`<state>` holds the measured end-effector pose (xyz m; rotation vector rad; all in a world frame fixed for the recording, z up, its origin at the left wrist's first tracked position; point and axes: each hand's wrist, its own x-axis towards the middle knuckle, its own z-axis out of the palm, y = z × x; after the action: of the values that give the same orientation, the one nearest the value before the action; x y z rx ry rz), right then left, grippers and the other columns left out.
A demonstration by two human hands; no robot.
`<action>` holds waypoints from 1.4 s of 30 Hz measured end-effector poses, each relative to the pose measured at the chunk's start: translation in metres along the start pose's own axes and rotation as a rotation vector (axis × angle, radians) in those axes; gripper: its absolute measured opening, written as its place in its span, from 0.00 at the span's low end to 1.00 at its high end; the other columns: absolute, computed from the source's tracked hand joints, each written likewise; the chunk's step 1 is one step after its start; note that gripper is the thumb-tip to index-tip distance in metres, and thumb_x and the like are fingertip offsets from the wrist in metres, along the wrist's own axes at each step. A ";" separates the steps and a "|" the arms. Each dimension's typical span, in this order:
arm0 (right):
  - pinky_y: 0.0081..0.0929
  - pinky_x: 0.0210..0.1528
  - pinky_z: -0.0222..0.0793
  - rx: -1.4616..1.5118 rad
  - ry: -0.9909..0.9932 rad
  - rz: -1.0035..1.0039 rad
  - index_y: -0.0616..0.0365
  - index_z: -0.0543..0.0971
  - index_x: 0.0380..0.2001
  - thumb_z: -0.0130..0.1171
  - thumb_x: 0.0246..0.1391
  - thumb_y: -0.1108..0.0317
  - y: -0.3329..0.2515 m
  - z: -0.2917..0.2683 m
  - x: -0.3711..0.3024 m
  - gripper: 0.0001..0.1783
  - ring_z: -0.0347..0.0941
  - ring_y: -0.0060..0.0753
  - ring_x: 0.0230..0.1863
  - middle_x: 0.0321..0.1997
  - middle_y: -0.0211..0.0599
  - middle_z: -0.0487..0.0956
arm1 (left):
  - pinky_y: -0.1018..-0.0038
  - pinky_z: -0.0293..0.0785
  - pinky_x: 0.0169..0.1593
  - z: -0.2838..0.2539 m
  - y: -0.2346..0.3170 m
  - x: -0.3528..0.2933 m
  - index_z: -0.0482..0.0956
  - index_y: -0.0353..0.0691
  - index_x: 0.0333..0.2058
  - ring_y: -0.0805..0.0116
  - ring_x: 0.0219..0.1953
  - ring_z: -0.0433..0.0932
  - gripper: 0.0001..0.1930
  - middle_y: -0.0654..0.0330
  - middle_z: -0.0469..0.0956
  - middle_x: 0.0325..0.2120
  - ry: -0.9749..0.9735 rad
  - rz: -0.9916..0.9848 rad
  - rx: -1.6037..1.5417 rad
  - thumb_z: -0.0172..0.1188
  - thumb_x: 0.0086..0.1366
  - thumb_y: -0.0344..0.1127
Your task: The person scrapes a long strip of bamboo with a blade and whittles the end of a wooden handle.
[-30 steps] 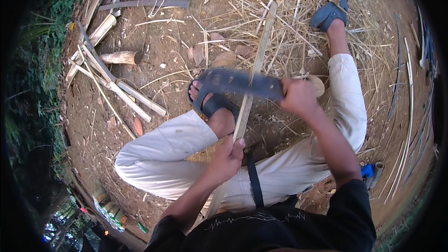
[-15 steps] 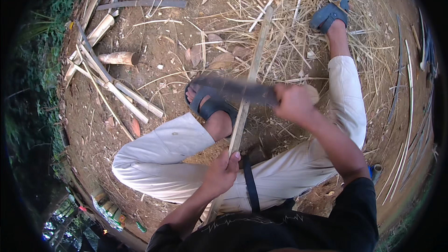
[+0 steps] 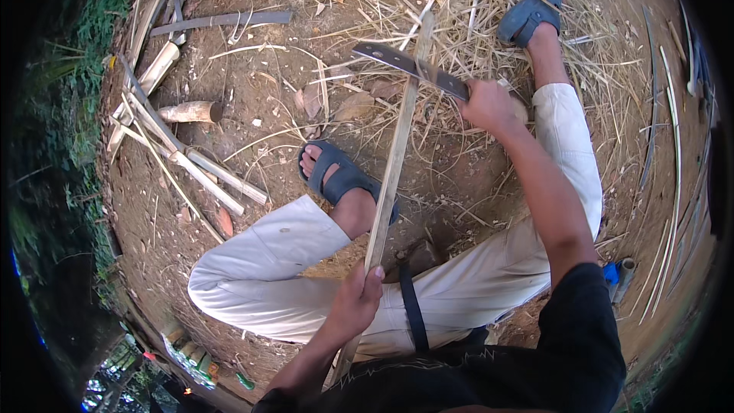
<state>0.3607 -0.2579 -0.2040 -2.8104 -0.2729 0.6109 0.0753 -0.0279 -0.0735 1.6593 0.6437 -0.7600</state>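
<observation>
My left hand (image 3: 356,300) is closed round the near part of a long, flat bamboo strip (image 3: 392,172), its thumb lying along it. The strip slants away from my lap, past the left foot, toward the shavings. In my right hand (image 3: 491,107) is a machete (image 3: 388,57), its dark blade pierced by small holes and pointing left. Near the strip's far end the blade crosses it and seems to touch it. My fingers cover most of the handle; a pale end shows behind the hand.
Bamboo shavings (image 3: 459,53) lie thick around the far right foot. Split bamboo pieces (image 3: 210,176) and a short wooden log (image 3: 189,112) are on the ground at left. Long thin strips (image 3: 673,130) lie at right. My bent legs frame the work, with sandals on both feet.
My right hand and the machete have moved away from me along the strip, from beside the left foot to near its far end. My left hand still grips the strip, slightly further left.
</observation>
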 end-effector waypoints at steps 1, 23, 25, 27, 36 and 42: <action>0.45 0.42 0.79 -0.006 0.011 0.009 0.59 0.81 0.34 0.61 0.50 0.58 -0.004 -0.004 0.006 0.15 0.82 0.51 0.33 0.29 0.50 0.82 | 0.68 0.67 0.27 0.001 0.003 0.001 0.67 0.36 0.35 0.72 0.20 0.68 0.15 0.62 0.67 0.17 0.003 -0.027 0.003 0.47 0.75 0.43; 0.43 0.42 0.79 -0.010 -0.077 -0.030 0.59 0.82 0.36 0.61 0.50 0.59 -0.017 -0.005 0.017 0.15 0.82 0.49 0.36 0.33 0.48 0.83 | 0.73 0.63 0.21 -0.024 0.004 -0.015 0.65 0.39 0.33 0.75 0.17 0.66 0.16 0.65 0.64 0.16 -0.162 -0.259 -0.237 0.46 0.76 0.45; 0.43 0.40 0.79 0.001 -0.071 -0.268 0.59 0.81 0.36 0.62 0.48 0.60 -0.035 0.015 -0.022 0.15 0.82 0.50 0.34 0.32 0.49 0.83 | 0.75 0.62 0.19 -0.025 0.003 -0.012 0.66 0.41 0.33 0.77 0.16 0.64 0.15 0.67 0.63 0.16 -0.208 -0.350 -0.405 0.45 0.76 0.46; 0.43 0.38 0.79 0.020 -0.035 -0.381 0.61 0.80 0.34 0.63 0.46 0.62 -0.040 0.023 -0.035 0.15 0.82 0.51 0.32 0.29 0.49 0.82 | 0.78 0.60 0.18 -0.030 0.000 -0.014 0.65 0.42 0.34 0.78 0.16 0.62 0.15 0.68 0.62 0.16 -0.194 -0.379 -0.477 0.45 0.76 0.47; 0.45 0.39 0.79 -0.054 0.003 -0.181 0.63 0.82 0.31 0.62 0.49 0.60 -0.009 0.002 0.022 0.15 0.82 0.53 0.32 0.27 0.52 0.82 | 0.77 0.59 0.17 -0.003 -0.007 -0.013 0.64 0.43 0.32 0.78 0.14 0.61 0.16 0.67 0.61 0.15 -0.056 -0.092 -0.102 0.44 0.76 0.48; 0.44 0.45 0.79 -0.006 0.023 0.021 0.63 0.82 0.35 0.60 0.51 0.59 -0.001 0.003 0.040 0.17 0.83 0.48 0.36 0.33 0.50 0.83 | 0.72 0.63 0.21 -0.009 0.012 -0.010 0.65 0.38 0.29 0.78 0.17 0.65 0.18 0.66 0.66 0.13 -0.039 -0.138 -0.007 0.46 0.75 0.45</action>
<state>0.3954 -0.2465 -0.2214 -2.8281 -0.2417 0.5823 0.0789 -0.0216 -0.0567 1.6024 0.7381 -0.8855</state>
